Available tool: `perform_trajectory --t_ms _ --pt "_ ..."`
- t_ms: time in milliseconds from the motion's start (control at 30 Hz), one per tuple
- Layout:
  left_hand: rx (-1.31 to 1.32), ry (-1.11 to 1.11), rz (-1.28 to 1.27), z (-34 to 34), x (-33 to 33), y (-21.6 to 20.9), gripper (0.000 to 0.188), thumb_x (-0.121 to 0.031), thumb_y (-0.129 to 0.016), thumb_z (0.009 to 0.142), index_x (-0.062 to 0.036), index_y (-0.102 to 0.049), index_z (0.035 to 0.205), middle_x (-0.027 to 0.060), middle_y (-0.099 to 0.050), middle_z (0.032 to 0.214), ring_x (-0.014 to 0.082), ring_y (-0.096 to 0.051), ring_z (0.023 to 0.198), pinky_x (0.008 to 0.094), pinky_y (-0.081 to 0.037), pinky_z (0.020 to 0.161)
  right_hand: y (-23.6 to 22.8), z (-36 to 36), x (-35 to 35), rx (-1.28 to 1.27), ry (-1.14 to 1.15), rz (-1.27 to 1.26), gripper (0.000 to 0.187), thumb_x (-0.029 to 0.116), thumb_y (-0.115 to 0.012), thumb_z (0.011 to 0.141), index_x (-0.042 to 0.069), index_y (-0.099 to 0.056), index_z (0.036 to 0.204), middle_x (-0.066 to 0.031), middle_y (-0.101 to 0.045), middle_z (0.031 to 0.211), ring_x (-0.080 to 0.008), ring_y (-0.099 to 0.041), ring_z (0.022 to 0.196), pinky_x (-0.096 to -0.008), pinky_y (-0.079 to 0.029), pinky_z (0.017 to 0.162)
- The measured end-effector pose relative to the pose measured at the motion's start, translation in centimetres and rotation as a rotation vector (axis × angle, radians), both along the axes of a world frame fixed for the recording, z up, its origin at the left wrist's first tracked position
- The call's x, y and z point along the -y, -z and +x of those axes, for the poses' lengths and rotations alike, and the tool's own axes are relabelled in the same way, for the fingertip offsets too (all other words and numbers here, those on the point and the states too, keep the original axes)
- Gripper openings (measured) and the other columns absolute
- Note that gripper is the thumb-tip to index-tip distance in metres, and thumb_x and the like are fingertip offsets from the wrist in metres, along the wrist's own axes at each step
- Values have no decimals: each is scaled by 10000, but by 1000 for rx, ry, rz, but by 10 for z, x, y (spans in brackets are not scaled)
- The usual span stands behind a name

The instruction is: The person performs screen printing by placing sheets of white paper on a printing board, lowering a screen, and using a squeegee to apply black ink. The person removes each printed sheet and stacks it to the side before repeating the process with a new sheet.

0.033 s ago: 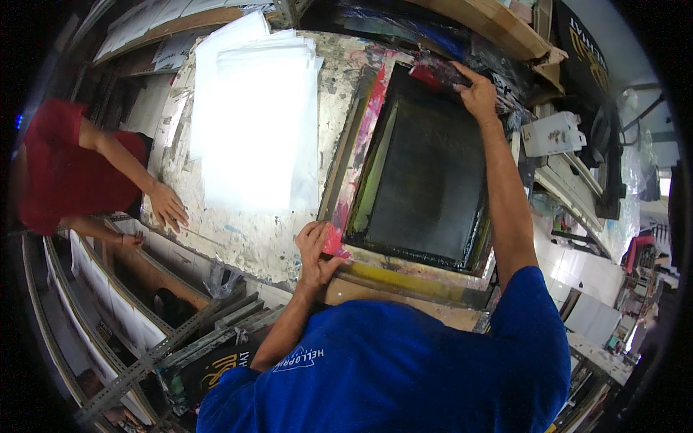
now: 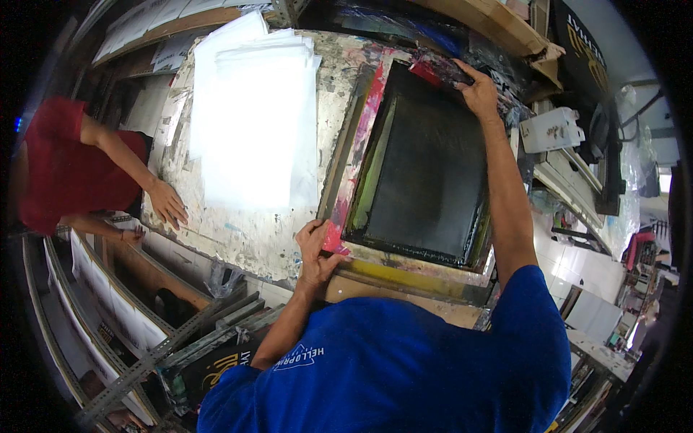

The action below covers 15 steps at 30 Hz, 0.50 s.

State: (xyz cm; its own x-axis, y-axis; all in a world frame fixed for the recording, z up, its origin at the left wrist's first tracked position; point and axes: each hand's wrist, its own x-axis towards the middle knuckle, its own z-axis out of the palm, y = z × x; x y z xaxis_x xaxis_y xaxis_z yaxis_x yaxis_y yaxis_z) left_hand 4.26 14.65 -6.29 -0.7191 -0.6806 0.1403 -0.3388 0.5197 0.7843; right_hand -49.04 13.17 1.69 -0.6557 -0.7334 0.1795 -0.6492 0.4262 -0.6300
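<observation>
The framed screen (image 2: pixel 426 173) points lengthwise forward, leaning right.

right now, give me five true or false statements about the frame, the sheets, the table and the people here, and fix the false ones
1. The left hand is at the near left corner of the frame. True.
2. The white sheets lie right of the frame. False: the white sheets lie left of the frame.
3. The right hand lies flat on the white sheets. False: the right hand holds a red-smeared bar at the frame's far end.
4. The co-worker's sleeve is red. True.
5. The table is stained. True.
</observation>
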Motion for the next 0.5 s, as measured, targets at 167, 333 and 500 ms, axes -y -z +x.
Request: perform_trajectory --t_ms 167,333,500 --pt "-191 -125 68 -6 -14 -1 935 -351 -932 593 -8 -586 1391 156 -601 1226 341 -485 1186 447 -360 1058 -9 45 -62 296 -13 -149 667 -7 -759 750 167 -646 1384 -96 -667 1376 -211 -606 1288 -279 -403 1095" --pt "-384 -172 3 -23 -9 -38 846 -289 -927 606 10 -624 1337 146 -612 1183 332 -516 1150 440 -389 1048 -92 184 -132 271 -96 -33 631 57 -779 751 233 -674 1348 -140 -673 1332 -294 -628 1258 -358 -463 1060" --pt "-574 -293 97 -64 0 -110 649 -128 -883 676 40 -646 1257 131 -612 1157 290 -536 1135 377 -432 1000 -162 257 -170 -294 -182 101 603 132 -740 753 247 -678 1342 -201 -711 1069 -373 -671 1031 -443 -513 891"
